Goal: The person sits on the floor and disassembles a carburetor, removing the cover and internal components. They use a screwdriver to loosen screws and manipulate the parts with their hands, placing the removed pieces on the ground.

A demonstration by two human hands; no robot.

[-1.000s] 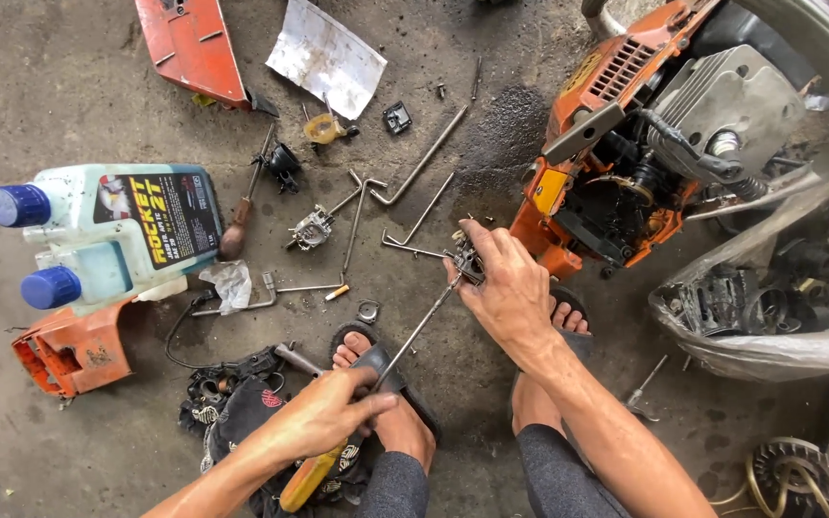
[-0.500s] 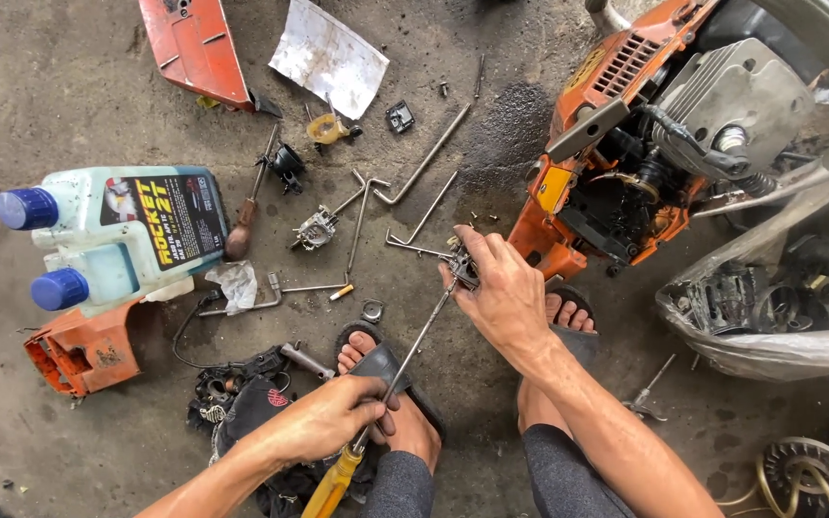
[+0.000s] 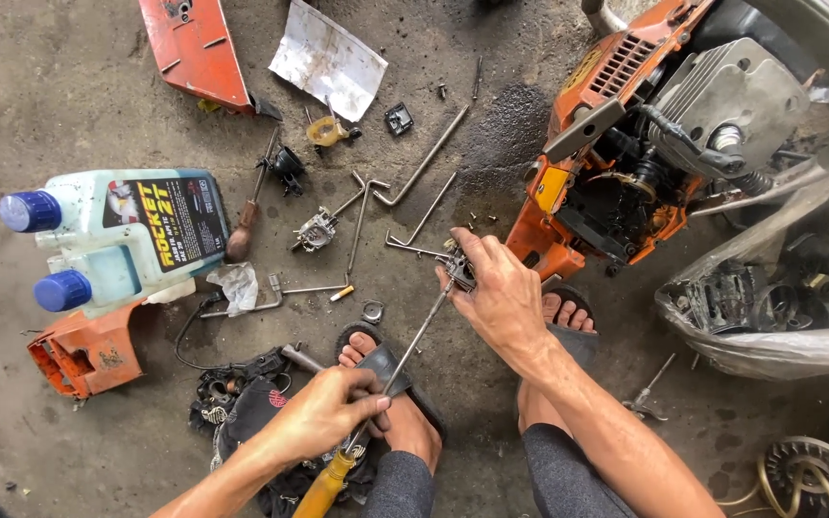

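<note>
We find the right hand (image 3: 506, 297) gripping a small metal carburettor part (image 3: 457, 262) above the concrete floor (image 3: 69, 105), just beside the orange chainsaw body (image 3: 616, 163). The left hand (image 3: 323, 412) is clenched around the yellow-handled screwdriver (image 3: 390, 379), whose tip meets the part. We judge a screw is being worked; next calls for steady, aligned turning pressure.

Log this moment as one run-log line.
left hand: grips yellow-handled screwdriver | right hand: holds small metal carburetor part | screwdriver tip at the part | orange chainsaw body beside right hand
</note>
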